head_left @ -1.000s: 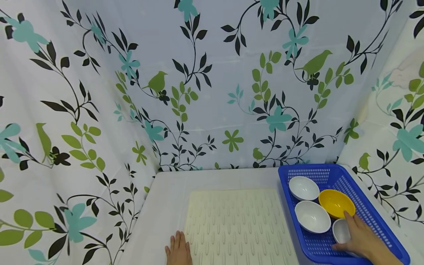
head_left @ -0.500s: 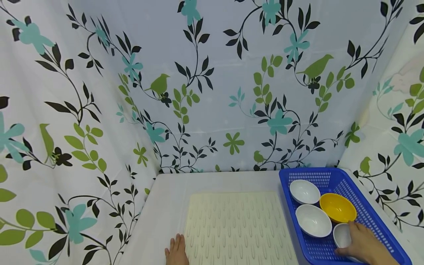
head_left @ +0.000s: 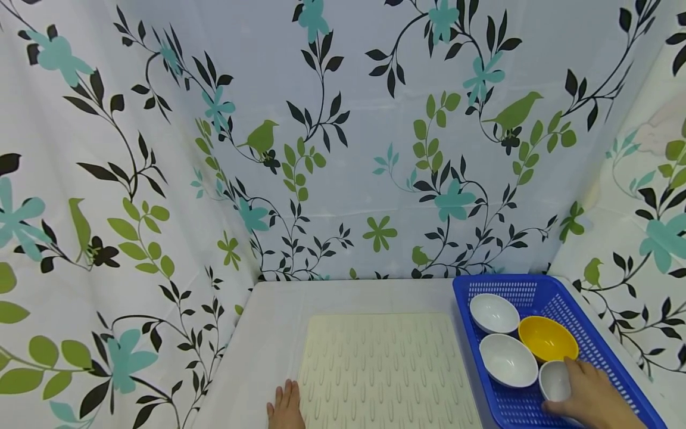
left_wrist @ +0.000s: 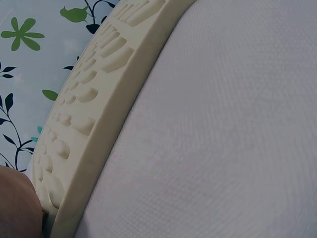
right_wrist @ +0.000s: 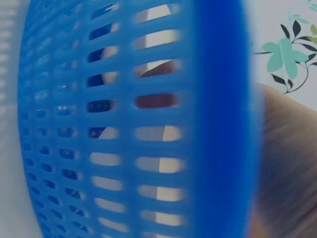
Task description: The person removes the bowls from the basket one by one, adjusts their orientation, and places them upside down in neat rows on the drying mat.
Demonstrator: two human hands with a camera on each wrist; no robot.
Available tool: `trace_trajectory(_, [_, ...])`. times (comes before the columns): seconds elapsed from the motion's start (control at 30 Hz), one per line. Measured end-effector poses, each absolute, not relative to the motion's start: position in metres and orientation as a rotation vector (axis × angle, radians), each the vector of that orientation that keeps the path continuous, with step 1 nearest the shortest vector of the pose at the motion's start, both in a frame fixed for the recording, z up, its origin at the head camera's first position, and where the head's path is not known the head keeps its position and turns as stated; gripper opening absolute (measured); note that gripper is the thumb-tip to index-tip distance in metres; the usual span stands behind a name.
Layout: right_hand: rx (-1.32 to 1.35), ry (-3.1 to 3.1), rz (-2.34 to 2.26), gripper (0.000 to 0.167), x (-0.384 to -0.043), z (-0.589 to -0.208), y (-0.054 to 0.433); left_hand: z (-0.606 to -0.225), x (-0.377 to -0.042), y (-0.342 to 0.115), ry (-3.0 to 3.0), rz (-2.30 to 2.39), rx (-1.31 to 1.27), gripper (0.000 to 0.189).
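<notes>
My right hand (head_left: 595, 396) grips a small white bowl (head_left: 554, 381) in the near part of a blue plastic basket (head_left: 600, 348), the thumb at its near side and the fingers at its far rim. Part of that bowl is hidden behind the hand. Just beyond it lies a yellow bowl (head_left: 548, 338). Two larger white bowls, one at the back (head_left: 494, 313) and one in front of it (head_left: 508, 360), line the basket's left side. My left hand (head_left: 286, 406) rests with fingers extended beside the left edge of a cream ridged mat (head_left: 386, 369).
A white-covered table (head_left: 257, 345) bears the mat and the basket. Patterned curtains (head_left: 354, 179) close off the back and both sides. In the right wrist view the slotted basket wall and its blue rim (right_wrist: 220, 124) stand between the camera and the bowls.
My right hand's fingers have drawn back from the yellow bowl's edge and closed in on the small white bowl. The left hand stays put; the head view has shifted slightly.
</notes>
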State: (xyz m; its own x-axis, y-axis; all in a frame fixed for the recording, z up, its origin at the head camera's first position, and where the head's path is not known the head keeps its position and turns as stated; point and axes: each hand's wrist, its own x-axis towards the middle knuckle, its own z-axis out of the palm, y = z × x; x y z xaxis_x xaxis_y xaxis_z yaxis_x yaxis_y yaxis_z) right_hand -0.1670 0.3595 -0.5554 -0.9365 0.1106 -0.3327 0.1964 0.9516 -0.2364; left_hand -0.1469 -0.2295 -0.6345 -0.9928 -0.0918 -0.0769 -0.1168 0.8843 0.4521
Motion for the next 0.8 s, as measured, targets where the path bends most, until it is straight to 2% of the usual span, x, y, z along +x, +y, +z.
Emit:
trace_trajectory(0.13, [0.199, 2.849, -0.381, 0.131, -0.165, -0.545, 0.354, -0.634, -0.147, -0.230, 2.999, 0.728, -0.160, 0.082])
trace_trajectory(0.4, [0.203, 2.976, -0.344, 0.130, -0.163, -0.520, 0.340, -0.634, -0.146, -0.232, 2.997, 0.723, -0.152, 0.093])
trace_trajectory(0.63, [0.153, 3.137, -0.371, 0.129, -0.164, -0.496, 0.323, -0.635, -0.145, -0.230, 3.020, 0.766, -0.164, 0.068])
trace_trajectory(0.8, [0.071, 3.262, -0.435, 0.124, -0.163, -0.484, 0.307, -0.634, -0.145, -0.229, 3.016, 0.785, -0.167, 0.061])
